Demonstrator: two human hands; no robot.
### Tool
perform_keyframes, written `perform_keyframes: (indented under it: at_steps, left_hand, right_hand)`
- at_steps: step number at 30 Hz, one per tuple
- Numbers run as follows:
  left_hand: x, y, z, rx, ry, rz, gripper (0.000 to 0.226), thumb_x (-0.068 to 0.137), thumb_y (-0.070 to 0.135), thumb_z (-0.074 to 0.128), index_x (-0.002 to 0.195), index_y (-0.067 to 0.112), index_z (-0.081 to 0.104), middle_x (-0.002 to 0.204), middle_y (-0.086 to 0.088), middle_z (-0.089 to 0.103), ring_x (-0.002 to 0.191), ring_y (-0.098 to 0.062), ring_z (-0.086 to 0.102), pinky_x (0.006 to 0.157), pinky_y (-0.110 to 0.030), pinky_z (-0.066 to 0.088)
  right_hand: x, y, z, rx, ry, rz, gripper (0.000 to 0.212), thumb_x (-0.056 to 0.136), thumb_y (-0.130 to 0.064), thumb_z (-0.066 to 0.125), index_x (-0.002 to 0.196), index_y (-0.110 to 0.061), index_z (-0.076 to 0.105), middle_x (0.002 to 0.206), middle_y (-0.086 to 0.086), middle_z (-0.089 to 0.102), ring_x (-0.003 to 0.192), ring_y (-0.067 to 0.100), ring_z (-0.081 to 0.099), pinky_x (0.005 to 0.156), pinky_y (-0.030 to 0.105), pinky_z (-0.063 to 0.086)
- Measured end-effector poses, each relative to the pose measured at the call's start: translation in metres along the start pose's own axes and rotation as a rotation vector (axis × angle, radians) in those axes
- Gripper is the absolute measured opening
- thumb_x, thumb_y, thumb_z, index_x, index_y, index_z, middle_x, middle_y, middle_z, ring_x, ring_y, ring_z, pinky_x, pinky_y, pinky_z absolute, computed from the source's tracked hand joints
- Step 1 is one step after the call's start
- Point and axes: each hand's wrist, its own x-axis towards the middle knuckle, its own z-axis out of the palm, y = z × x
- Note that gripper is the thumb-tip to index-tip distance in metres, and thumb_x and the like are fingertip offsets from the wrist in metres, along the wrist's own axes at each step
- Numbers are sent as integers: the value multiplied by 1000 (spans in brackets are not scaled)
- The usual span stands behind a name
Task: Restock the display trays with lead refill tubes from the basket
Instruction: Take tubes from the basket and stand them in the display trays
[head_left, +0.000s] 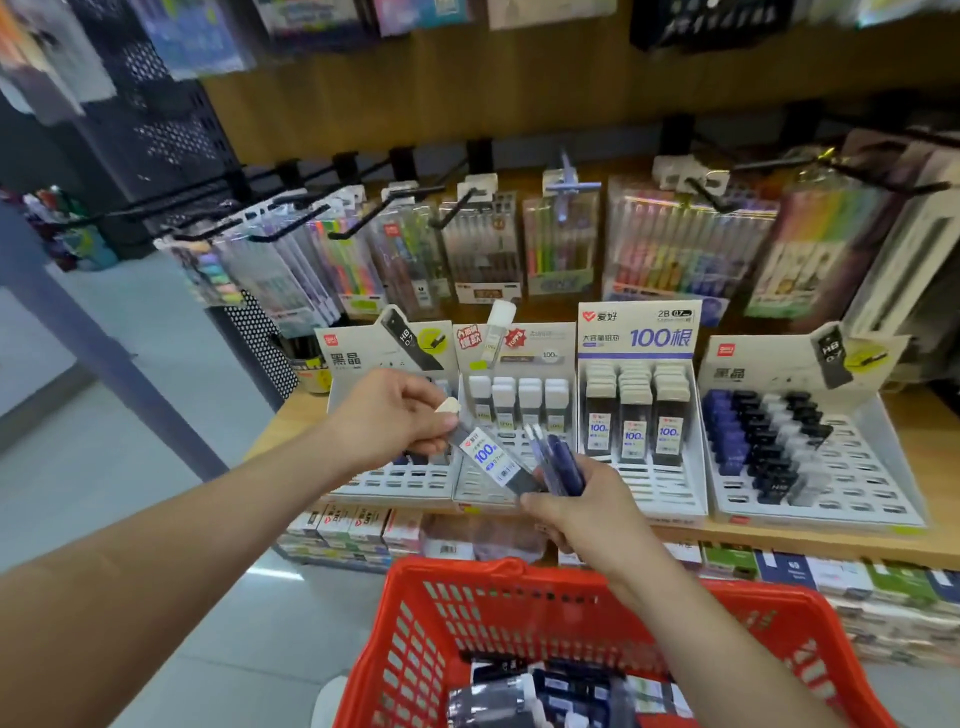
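Noted: left hand (395, 410) pinches one lead refill tube (488, 457) at its white-capped end; right hand (576, 509) grips a bunch of tubes (558, 465); basket (519, 577) at six o'clock, display trays (670, 493) at twelve; tubes judged light, rigid, slick; hold mid-barrel.

1. Stationery shop, retail aisle.
2. Beyond the fingers (423, 415): clear blister packs of coloured pens (675, 244) hung on black metal peg hooks (291, 224).
3. Just past the fingers: white cardboard display trays (821, 519) of lead refill tubes (634, 415) on a wooden shelf (930, 431).
4. Below the fingers: red plastic shopping basket (519, 597).
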Motion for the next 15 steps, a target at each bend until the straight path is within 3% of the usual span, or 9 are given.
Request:
perform_keyframes:
  at_steps: [2,5,8,10,12,15]
  left_hand:
    - [19,1,1,96,94,88,20,83,1,68,103,-4,68,71,-9,70,56,-9,67,58,-20,57]
    - [45,3,3,454,247,275,12,86,14,69,96,12,76,77,0,71,73,-15,66,69,-23,53]
    - [63,-3,7,591,257,350,12,88,18,67,93,15,77,72,6,67,66,-6,54,57,-13,37]
    - [73,-10,11,619,243,364,11,88,18,67,92,14,77,73,5,68,65,-5,54,56,-15,36]
    - [78,-15,14,637,251,377,12,88,17,66,92,11,76,86,-4,73,77,-15,60,63,-20,41]
    - [77,-18,17,678,263,405,13,90,19,64,97,14,75,92,-2,72,80,-11,55,62,-8,36]
  right_hand:
    - [9,7,-3,131,46,80,13,85,-9,72,92,-15,62,62,3,55,40,10,43,44,23,35]
    - [20,18,-8,433,57,225,20,88,-2,61,106,-8,63,65,5,53,45,16,45,42,25,38]
    - [23,22,-11,645,-4,262,21,94,-4,57,115,-6,60,83,13,64,60,23,56,50,31,49]
    - [23,23,-12,663,-39,273,21,97,-12,57,117,-10,61,96,12,74,77,30,70,62,38,56]
    - [23,23,-16,645,-67,267,22,98,-19,56,119,-14,61,105,9,75,89,35,73,72,45,58]
    - [21,20,-23,627,-56,240,26,97,-23,56,121,-15,60,107,7,75,91,37,73,73,46,59]
